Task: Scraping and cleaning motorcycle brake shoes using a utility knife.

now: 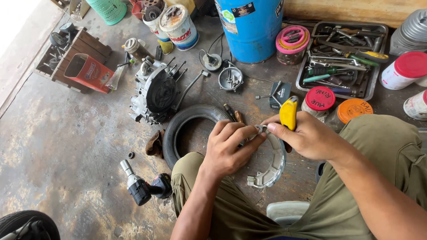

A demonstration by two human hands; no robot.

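You hold the curved grey metal brake shoe (273,166) above your knees, your left hand (229,149) pinching its upper end and your right hand (307,135) closed on the yellow-handled tool (288,113), near the black rubber tyre (189,126) on the floor.

It was a small repair workshop, worked at floor level. A stained concrete floor (66,146) lay around a motorcycle engine case (155,91), the landmark here. Just right of it sat a bare tyre (178,129), farther right a metal tray of hand tools (340,58), below it a cordless impact wrench (142,186), behind it a blue drum (251,29).
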